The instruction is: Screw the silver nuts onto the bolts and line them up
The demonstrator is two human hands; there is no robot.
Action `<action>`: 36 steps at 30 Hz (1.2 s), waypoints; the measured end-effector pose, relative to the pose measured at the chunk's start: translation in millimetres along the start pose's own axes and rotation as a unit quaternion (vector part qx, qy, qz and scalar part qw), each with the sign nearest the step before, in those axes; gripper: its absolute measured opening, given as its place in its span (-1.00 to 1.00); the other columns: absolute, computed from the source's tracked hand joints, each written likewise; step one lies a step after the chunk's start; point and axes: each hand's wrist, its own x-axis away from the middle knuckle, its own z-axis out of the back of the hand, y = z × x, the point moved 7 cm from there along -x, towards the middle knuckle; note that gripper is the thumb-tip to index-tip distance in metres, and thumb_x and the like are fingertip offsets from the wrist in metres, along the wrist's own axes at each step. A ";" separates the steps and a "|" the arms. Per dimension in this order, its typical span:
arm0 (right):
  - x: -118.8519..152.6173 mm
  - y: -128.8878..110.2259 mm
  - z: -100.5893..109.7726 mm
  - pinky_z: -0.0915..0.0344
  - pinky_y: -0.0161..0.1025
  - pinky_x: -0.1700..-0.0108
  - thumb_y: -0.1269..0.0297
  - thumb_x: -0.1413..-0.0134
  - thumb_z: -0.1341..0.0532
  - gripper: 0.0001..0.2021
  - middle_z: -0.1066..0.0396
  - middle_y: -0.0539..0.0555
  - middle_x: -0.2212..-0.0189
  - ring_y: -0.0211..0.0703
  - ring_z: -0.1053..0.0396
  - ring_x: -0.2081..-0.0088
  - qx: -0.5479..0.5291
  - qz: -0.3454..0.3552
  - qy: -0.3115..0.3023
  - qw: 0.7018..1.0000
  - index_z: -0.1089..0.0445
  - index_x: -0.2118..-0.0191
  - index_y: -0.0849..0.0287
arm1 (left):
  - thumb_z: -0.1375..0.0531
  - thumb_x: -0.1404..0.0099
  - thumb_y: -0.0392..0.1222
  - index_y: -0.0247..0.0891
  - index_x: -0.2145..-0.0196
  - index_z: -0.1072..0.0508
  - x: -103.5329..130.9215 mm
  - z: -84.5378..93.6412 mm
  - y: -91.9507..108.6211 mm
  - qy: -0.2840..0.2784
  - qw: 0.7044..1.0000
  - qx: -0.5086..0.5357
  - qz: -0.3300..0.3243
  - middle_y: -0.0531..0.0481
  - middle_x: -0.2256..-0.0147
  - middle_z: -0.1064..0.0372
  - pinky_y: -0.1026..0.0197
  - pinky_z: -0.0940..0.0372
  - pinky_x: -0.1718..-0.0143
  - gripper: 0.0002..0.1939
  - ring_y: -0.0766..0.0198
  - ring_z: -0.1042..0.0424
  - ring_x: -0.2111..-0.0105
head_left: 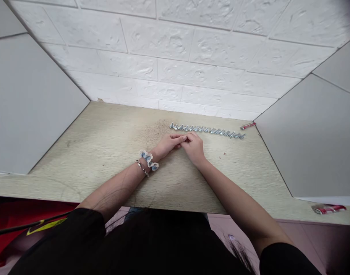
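A long row of several small silvery metal pieces, which look like screws with washers (211, 130), runs across the back of the pale wooden table (106, 130). Just in front of the row's left part, my left hand (167, 145) and my right hand (193, 147) meet at the fingertips. Both hands have their fingers closed in a pinch, and whatever lies between them is too small or too hidden to make out. A blue and white scrunchie and a chain bracelet circle my left wrist.
Red and clear small packets lie at the back right (247, 126) and on the front right edge (328, 209). Tiny reddish bits (224, 153) are right of my hands. A white brick-patterned wall and grey side panels surround the table.
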 end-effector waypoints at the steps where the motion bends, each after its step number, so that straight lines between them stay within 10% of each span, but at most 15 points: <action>1: 0.2 0.4 -0.4 -0.23 -0.24 0.31 0.33 0.04 -0.15 -0.85 -0.24 -0.03 0.52 -0.22 -0.23 0.40 -0.004 -0.003 -0.004 1.000 -0.31 0.58 0.13 | -0.30 -0.07 -0.04 -0.36 0.26 -0.55 0.6 2.4 -0.4 0.008 1.000 -0.009 0.014 -0.06 0.35 -0.47 0.25 -0.24 0.30 -0.66 0.39 -0.34 0.42; 14: 3.6 -1.8 -2.4 -0.31 -0.15 0.12 0.31 0.00 -0.15 -0.83 -0.48 0.03 0.29 -0.15 -0.40 0.24 -0.045 -0.009 -0.023 0.999 -0.40 0.25 0.12 | -0.33 -0.05 -0.12 -0.33 0.31 -0.55 3.2 4.1 2.4 -0.018 0.996 0.049 0.069 -0.07 0.29 -0.48 0.33 -0.23 0.33 -0.74 0.44 -0.36 0.38; 25: 5.8 1.7 -6.1 -0.22 0.02 -0.05 0.38 0.15 -0.21 -0.43 -0.37 0.14 0.06 0.00 -0.27 -0.02 -0.002 0.019 -0.019 1.000 -0.17 -0.08 0.08 | -0.30 -0.09 -0.17 -0.32 0.29 -0.52 4.2 -0.2 1.7 -0.044 0.997 0.042 0.052 -0.05 0.40 -0.43 0.23 -0.27 0.27 -0.78 0.37 -0.37 0.38; 36: -5.3 4.0 13.1 -0.15 0.04 -0.09 0.21 0.09 -0.28 -0.57 -0.37 0.13 0.09 0.02 -0.26 0.01 0.069 0.044 0.033 0.996 -0.29 0.03 0.11 | -0.32 -0.08 -0.20 -0.35 0.36 -0.50 6.5 10.8 1.7 0.053 0.989 0.106 0.083 0.04 0.45 -0.38 0.31 -0.26 0.28 -0.82 0.48 -0.33 0.44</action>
